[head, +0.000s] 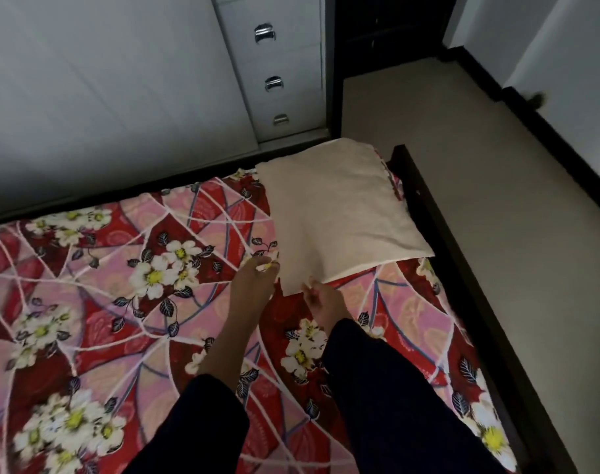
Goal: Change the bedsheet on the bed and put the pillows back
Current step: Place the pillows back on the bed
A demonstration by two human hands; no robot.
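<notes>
I see a red floral bedsheet (pixel 121 268) spread over the dark-framed bed (pixel 462 268), with white drawers (pixel 278 63) behind and pale floor (pixel 479 165) to the right. The cream pillow (pixel 339 213) lies flat in the bed's far right corner; I cannot tell its long axis. My left hand (pixel 254 285) reaches with fingers close together beside its left edge, and my right hand (pixel 322 302) curls at its near corner, the grip too blurred to tell.

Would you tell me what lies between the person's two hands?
In the head view, the near corner of the cream pillow lies between the left hand and right hand.
</notes>
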